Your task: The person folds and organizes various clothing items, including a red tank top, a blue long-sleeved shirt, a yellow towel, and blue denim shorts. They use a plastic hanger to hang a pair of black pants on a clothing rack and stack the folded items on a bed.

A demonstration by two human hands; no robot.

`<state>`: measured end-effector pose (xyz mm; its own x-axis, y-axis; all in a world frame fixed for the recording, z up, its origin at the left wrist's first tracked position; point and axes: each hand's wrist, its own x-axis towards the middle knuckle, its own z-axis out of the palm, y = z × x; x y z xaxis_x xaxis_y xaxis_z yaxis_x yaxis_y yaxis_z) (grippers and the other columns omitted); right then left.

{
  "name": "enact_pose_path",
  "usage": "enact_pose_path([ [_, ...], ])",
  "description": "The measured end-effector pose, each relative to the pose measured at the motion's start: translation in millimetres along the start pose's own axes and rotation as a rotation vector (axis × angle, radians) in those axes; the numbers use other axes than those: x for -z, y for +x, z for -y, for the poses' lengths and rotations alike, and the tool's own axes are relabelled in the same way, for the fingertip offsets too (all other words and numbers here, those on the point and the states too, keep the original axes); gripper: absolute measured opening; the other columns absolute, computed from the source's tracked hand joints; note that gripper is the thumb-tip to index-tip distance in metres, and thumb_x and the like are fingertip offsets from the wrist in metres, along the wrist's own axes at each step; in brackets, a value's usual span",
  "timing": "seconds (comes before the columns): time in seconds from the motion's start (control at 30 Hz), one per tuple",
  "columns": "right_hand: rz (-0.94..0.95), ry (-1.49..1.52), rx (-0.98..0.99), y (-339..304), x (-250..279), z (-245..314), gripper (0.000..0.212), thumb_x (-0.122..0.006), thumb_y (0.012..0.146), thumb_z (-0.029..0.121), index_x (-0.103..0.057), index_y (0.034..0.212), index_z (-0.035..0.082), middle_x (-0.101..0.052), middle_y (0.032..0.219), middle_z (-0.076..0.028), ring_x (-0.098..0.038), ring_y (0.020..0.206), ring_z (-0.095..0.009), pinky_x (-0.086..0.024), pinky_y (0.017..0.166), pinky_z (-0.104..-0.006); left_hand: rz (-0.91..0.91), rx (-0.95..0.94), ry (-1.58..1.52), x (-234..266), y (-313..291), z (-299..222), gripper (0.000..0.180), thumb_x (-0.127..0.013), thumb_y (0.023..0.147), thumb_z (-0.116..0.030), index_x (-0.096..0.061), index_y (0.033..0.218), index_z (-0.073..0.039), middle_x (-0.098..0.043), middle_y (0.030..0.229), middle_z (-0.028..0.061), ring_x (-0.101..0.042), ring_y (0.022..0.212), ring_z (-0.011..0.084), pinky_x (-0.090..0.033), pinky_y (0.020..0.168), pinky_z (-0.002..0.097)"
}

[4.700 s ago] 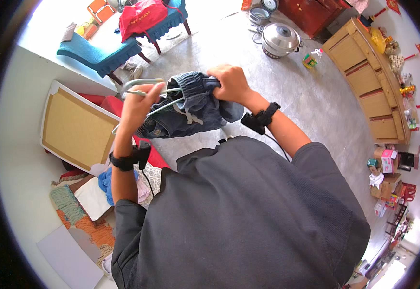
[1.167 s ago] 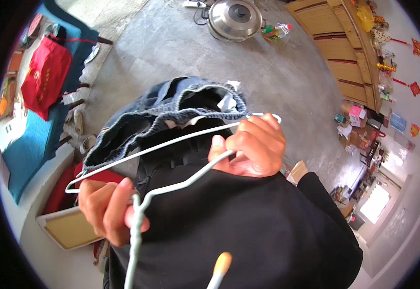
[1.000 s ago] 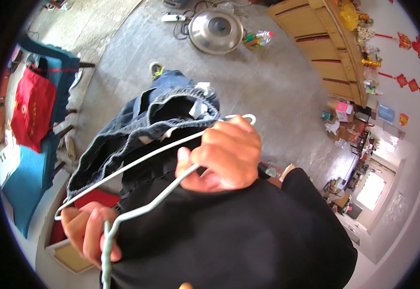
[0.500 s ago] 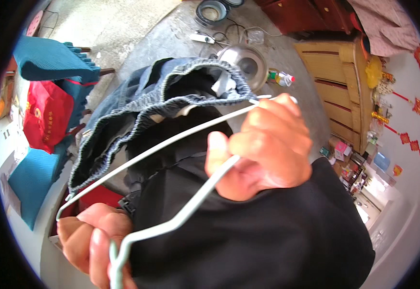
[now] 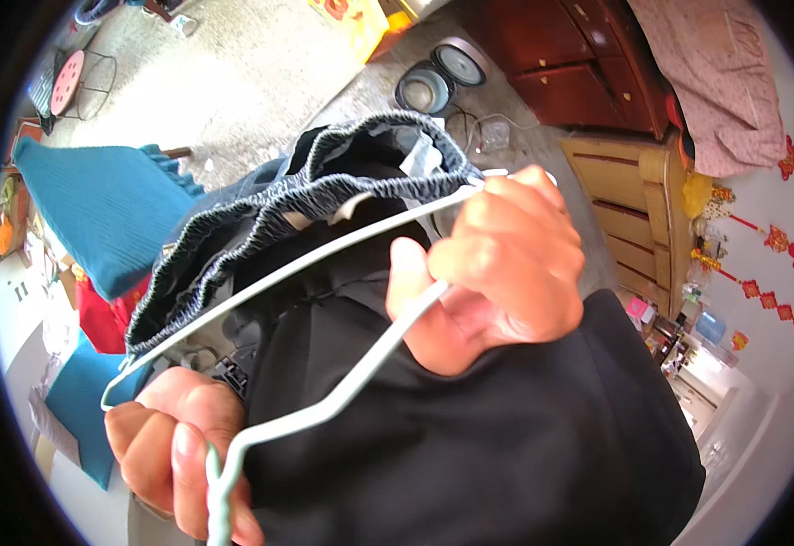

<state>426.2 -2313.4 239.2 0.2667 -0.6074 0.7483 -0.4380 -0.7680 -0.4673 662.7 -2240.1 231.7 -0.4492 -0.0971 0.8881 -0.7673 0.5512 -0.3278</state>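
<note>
The right hand grips one end of a pale wire coat hanger, the left hand its twisted neck (both fists closed tight); dark denim elastic-waist shorts hang stretched across it.

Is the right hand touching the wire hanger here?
Touching. The head view shows the right hand closed around the pale wire hanger, its thumb pressed on the lower wire and fingers wrapped over the corner by the denim waistband.

Smooth wire hanger, denim cloth shorts
</note>
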Motion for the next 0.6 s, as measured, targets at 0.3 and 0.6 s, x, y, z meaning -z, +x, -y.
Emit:
enact_pose_path([
  [0.3, 0.049, 0.107, 0.084, 117, -129, -58, 0.019, -0.063, 0.052, 0.006, -0.044, 0.056, 0.008, -0.028, 0.041, 0.002, -0.023, 0.034, -0.014, -0.017, 0.043, -0.0282, 0.002, -0.051, 0.325, -66, -26, 161, 0.017, -0.034, 0.097, -0.012, -0.043, 0.108, -0.003, -0.036, 0.071, 0.0021, -0.026, 0.042, 0.0049, -0.017, 0.028, 0.0172],
  [0.6, 0.183, 0.154, 0.003, 294, -316, -155, 0.019, -0.061, 0.049, 0.007, -0.042, 0.05, 0.011, -0.033, 0.045, -0.001, -0.032, 0.037, -0.017, -0.017, 0.042, -0.0303, 0.283, 0.615, -0.116, -139, -67, 358, 0.025, -0.059, 0.085, -0.026, -0.057, 0.087, -0.001, -0.055, 0.068, 0.0083, -0.045, 0.046, 0.0151, -0.031, 0.04, 0.0265],
])
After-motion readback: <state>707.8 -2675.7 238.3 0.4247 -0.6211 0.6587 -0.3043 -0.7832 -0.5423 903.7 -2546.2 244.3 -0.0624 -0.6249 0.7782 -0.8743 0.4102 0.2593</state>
